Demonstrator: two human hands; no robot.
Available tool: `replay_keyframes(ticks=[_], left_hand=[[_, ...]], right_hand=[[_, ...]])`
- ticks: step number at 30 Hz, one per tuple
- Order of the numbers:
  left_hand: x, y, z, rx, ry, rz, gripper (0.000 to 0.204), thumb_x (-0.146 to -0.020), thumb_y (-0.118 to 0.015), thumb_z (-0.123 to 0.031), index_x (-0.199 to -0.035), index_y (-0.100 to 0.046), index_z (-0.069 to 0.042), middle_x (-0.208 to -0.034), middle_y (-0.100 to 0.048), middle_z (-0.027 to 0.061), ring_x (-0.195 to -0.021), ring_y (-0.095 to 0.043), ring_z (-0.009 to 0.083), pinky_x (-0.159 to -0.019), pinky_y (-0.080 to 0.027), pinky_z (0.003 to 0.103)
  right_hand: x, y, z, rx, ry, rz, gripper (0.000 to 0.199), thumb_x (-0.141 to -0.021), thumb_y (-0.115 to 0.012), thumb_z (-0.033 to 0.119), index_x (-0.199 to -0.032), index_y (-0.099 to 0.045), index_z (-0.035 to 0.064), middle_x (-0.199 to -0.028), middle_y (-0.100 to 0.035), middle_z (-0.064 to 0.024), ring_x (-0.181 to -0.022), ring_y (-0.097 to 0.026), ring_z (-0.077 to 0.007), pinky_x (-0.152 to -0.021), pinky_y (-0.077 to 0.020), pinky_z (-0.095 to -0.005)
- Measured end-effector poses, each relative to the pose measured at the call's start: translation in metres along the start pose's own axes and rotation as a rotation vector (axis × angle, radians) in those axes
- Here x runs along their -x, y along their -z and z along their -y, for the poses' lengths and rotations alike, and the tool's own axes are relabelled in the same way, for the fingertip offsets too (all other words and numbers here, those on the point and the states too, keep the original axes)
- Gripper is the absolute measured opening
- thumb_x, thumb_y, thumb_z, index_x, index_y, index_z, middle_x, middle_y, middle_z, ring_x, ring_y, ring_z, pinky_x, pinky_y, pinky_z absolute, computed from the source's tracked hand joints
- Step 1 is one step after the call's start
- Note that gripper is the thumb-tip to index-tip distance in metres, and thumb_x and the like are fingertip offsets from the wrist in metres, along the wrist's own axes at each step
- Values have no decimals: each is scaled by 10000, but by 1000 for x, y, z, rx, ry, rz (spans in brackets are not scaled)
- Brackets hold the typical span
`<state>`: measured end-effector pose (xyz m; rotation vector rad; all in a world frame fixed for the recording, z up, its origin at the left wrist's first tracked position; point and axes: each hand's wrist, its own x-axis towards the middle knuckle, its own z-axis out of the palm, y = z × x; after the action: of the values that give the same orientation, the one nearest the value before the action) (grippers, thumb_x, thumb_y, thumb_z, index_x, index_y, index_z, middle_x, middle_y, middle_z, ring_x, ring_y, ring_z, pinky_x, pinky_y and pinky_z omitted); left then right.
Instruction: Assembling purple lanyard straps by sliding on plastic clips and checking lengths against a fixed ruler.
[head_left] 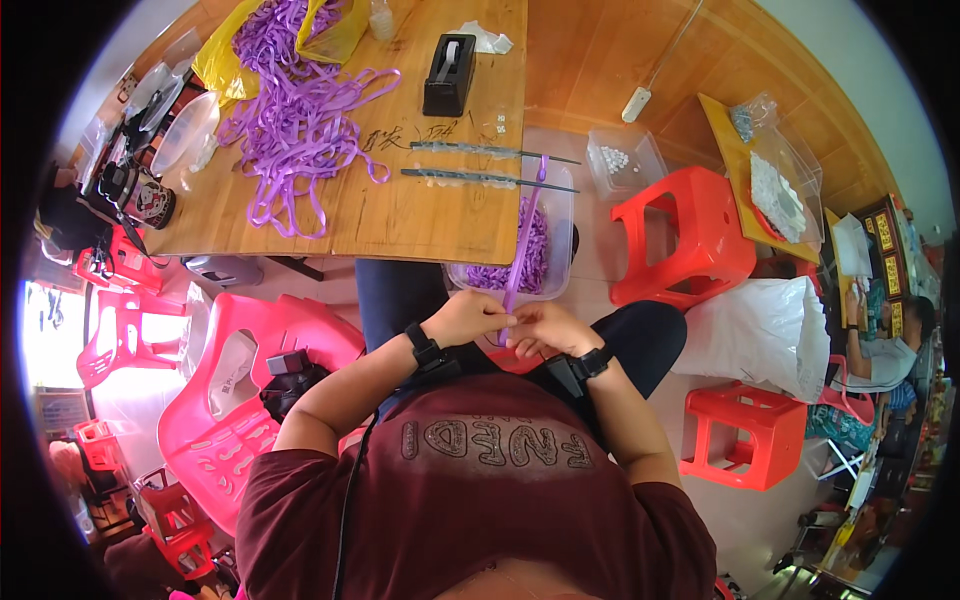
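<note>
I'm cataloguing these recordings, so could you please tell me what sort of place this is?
Probably a small, informal handicraft workroom: a wooden table bears a heap of purple ribbon and a black tape dispenser.

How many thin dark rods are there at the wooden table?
2: the farther rod and, roughly parallel to it, the nearer rod. Both jut past the right edge of the table. Any under the ribbon pile would be hidden.

Right of centre, a red plastic stool [712, 220], just below it a bulging white sack [760, 335], lower right another red plastic stool [750, 406], and there, left, a pink plastic chair [195, 420], far right a seated person [888, 365].
</note>
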<state>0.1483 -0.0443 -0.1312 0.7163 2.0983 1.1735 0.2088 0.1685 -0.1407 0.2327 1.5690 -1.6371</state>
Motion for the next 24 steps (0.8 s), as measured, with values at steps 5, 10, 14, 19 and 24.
replay_keyframes(ticks=[5, 10, 14, 19, 24], left_hand=[[5, 2, 5, 8, 11, 11, 338, -897, -708, -359, -894, -746, -23, -724, -694, 101, -662, -650, 170, -658, -519, 323], [5, -4, -1, 302, 157, 122, 364, -903, -725, -351, -863, -749, 10, -708, -695, 54, -644, -646, 125, -629, -534, 272], [7, -5, -6, 386, 190, 214, 314, -935, -705, -282, -861, -753, 19, -753, -713, 51, -676, -652, 98, -661, -541, 241], [13, 2, -23, 386, 160, 276, 296, -936, -702, -281, -872, -760, 2, -757, -718, 47, -679, -652, 94, -665, -536, 239], [32, 19, -67, 36, -137, 427, 241, -910, -724, -236, -896, -747, 3, -750, -702, 91, -677, -665, 173, -633, -515, 313]], right_hand=[[6, 20, 26, -62, 311, -145, 402, -961, -670, 246, -1286, -595, 23, -994, -695, -61, -850, -677, -138, -743, -551, -274], [-7, 31, 59, -186, 562, -250, 285, -999, -626, 310, -1099, -677, 49, -912, -694, -12, -797, -653, -92, -710, -517, -239], [-17, 24, 86, -291, 618, -372, 257, -991, -637, 300, -989, -701, 50, -823, -688, 2, -712, -643, -66, -642, -499, -210], [-19, 24, 105, -287, 642, -461, 258, -987, -630, 260, -938, -692, 14, -784, -706, -53, -671, -652, -115, -613, -504, -236], [-21, 29, 106, -202, 670, -539, 240, -962, -658, 224, -875, -699, 4, -743, -694, -38, -635, -638, -106, -592, -492, -227]])
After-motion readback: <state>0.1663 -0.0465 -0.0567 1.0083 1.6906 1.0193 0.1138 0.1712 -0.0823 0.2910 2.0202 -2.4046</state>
